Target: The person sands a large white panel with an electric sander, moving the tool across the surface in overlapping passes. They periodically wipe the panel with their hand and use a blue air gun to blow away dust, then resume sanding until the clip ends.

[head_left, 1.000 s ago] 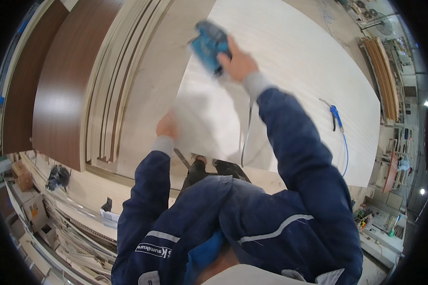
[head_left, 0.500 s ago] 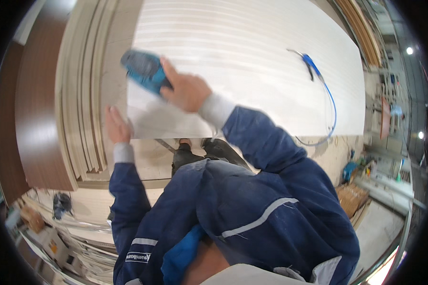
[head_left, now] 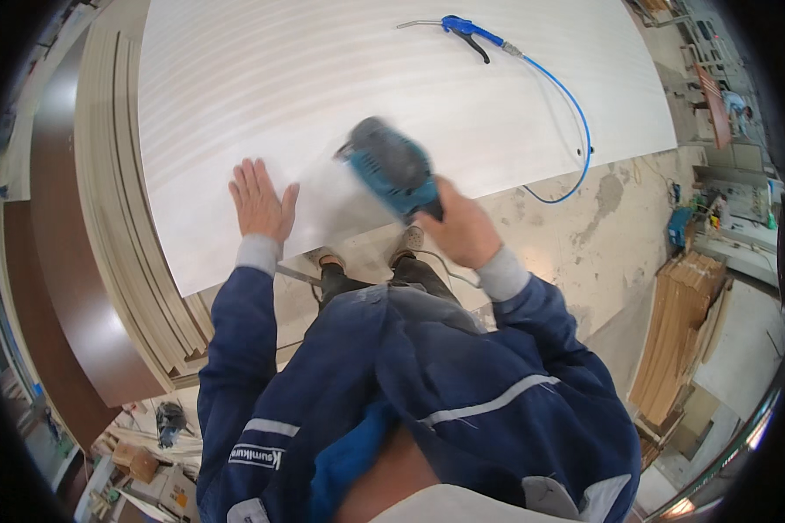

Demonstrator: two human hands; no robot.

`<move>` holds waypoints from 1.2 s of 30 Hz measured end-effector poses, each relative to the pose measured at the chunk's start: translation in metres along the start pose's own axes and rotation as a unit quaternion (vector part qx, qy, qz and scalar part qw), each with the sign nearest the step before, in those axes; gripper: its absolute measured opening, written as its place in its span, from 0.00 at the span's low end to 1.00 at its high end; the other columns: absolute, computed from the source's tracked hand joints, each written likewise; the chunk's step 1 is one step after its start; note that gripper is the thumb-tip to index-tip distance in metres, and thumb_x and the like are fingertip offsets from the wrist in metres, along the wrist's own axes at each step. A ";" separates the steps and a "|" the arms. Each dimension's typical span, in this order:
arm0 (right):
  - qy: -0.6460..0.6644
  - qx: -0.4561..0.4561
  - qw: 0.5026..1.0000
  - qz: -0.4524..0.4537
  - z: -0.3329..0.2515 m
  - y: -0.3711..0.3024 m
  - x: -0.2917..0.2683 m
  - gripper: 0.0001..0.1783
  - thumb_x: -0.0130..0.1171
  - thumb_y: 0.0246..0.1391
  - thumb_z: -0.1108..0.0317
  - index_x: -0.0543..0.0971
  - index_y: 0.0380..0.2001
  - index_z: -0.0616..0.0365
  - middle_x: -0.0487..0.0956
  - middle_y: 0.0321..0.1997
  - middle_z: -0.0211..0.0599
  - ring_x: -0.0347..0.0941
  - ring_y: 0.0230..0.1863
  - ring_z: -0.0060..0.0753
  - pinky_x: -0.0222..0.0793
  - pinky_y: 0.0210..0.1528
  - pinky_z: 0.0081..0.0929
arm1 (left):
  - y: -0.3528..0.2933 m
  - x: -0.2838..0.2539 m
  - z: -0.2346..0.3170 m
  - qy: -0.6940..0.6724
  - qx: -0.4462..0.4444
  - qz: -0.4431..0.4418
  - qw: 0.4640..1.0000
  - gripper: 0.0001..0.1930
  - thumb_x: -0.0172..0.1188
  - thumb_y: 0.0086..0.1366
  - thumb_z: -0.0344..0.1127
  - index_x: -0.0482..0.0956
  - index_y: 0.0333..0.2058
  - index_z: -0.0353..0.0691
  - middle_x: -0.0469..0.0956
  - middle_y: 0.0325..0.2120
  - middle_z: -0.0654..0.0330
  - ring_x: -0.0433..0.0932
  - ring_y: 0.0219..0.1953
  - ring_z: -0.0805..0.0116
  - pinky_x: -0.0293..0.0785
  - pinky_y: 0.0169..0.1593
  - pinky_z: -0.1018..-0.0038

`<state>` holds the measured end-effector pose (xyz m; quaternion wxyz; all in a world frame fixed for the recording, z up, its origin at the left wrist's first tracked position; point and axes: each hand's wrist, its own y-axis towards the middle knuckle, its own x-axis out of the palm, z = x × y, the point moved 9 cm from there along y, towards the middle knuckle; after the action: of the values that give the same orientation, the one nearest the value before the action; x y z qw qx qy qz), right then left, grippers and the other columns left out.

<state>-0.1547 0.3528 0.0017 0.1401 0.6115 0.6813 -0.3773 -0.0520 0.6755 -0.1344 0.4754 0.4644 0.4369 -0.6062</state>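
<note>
A large white panel (head_left: 262,96) stretches out in front of me, its near edge close to my legs. My left hand (head_left: 263,202) lies palm down near its front left corner, fingers straight and pointing away from me. In my right hand (head_left: 467,228) is a teal and black power sander (head_left: 391,167), gripped at its rear end. The sander is blurred by motion and sits over the panel's near part. Whether it touches the surface I cannot tell. Farther off, a blue air blow gun (head_left: 471,30) with a black trigger rests on the panel.
A blue hose (head_left: 574,96) curves from the blow gun over the panel's near edge. Stacked boards (head_left: 118,192) and brown panels (head_left: 70,253) stand along the left. Flat cardboard (head_left: 679,322) and a workbench (head_left: 741,244) are at the right. A cable runs across the floor by my shoes.
My right hand has brought the sander away from the panel's left edge, rightward and closer to me. My left hand has gone from beside that edge to flat on top. The view has shifted.
</note>
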 end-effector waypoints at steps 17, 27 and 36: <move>0.038 0.053 0.998 0.010 0.165 -0.032 -0.142 0.30 0.60 0.60 0.56 0.71 0.60 0.61 0.83 0.43 0.65 0.80 0.47 0.69 0.74 0.51 0.57 | 0.102 0.021 0.142 0.070 0.052 -0.022 0.996 0.43 0.51 0.74 0.60 0.52 0.77 0.39 0.46 0.79 0.44 0.41 0.81 0.47 0.36 0.81 0.50; 0.083 0.123 0.985 0.086 0.158 -0.035 -0.150 0.29 0.62 0.59 0.59 0.72 0.60 0.61 0.83 0.43 0.62 0.81 0.46 0.64 0.75 0.49 0.51 | 0.138 0.021 0.155 0.084 -0.084 0.038 0.992 0.51 0.48 0.72 0.70 0.52 0.75 0.29 0.48 0.77 0.35 0.42 0.80 0.38 0.38 0.80 0.47; 0.056 0.050 0.997 0.034 0.134 0.001 -0.152 0.29 0.62 0.59 0.59 0.75 0.59 0.64 0.84 0.46 0.60 0.82 0.49 0.63 0.75 0.53 0.46 | 0.052 0.000 0.143 -0.002 0.020 0.013 1.000 0.47 0.53 0.73 0.63 0.52 0.75 0.31 0.49 0.77 0.40 0.43 0.80 0.43 0.38 0.80 0.51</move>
<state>-0.1576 0.1506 0.0097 0.0833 0.6607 0.6471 -0.3711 -0.0218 0.5282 -0.1123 0.4750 0.4777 0.4178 -0.6096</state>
